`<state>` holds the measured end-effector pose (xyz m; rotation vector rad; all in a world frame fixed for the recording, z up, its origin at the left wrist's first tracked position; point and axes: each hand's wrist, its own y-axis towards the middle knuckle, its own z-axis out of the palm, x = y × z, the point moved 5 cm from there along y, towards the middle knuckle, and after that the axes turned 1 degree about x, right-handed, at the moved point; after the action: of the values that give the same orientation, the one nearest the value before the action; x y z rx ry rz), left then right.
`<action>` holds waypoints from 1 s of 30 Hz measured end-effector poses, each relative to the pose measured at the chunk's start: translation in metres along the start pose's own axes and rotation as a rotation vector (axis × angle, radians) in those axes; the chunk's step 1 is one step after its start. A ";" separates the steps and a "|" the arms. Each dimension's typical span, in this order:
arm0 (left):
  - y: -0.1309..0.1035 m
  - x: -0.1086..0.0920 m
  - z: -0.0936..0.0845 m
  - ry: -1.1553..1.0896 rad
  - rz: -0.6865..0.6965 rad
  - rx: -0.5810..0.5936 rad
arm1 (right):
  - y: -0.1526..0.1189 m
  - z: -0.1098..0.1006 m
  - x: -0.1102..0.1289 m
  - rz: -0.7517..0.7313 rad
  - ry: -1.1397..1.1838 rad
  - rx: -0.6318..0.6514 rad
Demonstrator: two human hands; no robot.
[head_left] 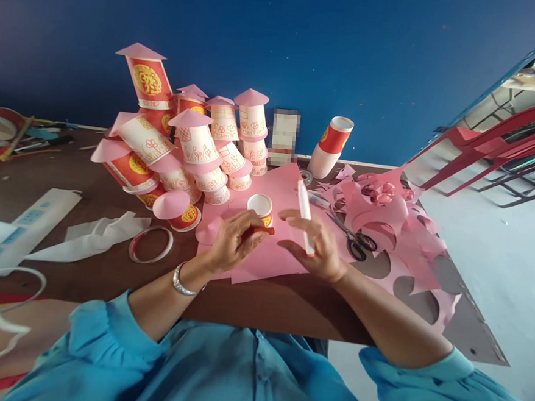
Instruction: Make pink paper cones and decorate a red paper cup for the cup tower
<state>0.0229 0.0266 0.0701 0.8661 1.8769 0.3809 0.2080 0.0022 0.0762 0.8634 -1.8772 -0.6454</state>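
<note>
My left hand (236, 241), with a silver bracelet at the wrist, pinches a small red cap (265, 230) between thumb and fingers. In my right hand (317, 243) a white marker (303, 200) stands nearly upright, its red end low by the palm. The hands are apart. Just beyond my left hand an upright white paper cup (260, 205) with red and gold on its side stands on the pink paper (272, 268). A pink cone (209, 231) lies partly behind my left hand.
Decorated cups with pink cone tops (202, 144) crowd the back left. Stacked cups (330, 147) stand at the back right. Black scissors (358, 242) and pink scraps (397, 234) lie right. A tape roll (151, 244) lies left.
</note>
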 end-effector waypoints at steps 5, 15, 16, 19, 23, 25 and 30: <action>0.000 -0.003 0.010 -0.090 -0.026 0.159 | -0.008 0.009 0.008 -0.119 0.005 0.072; -0.001 0.005 0.010 0.052 -0.052 0.175 | 0.000 0.007 0.013 0.005 -0.046 0.062; -0.002 0.006 0.010 0.058 -0.049 0.182 | -0.001 0.007 0.011 0.040 -0.059 0.067; 0.000 0.009 0.000 0.139 -0.007 0.037 | -0.001 0.003 -0.003 0.108 -0.144 0.050; 0.005 0.013 -0.022 0.306 -0.014 -0.290 | -0.003 -0.013 -0.039 0.164 -0.379 0.004; 0.007 0.020 -0.018 0.351 -0.043 -0.246 | -0.006 -0.016 -0.062 0.208 -0.541 0.066; 0.001 0.042 0.006 0.462 -0.171 0.017 | -0.015 -0.013 -0.092 0.304 -0.823 0.285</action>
<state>0.0180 0.0568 0.0406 0.6570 2.3633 0.4891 0.2523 0.0647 0.0216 0.4803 -2.8273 -0.5936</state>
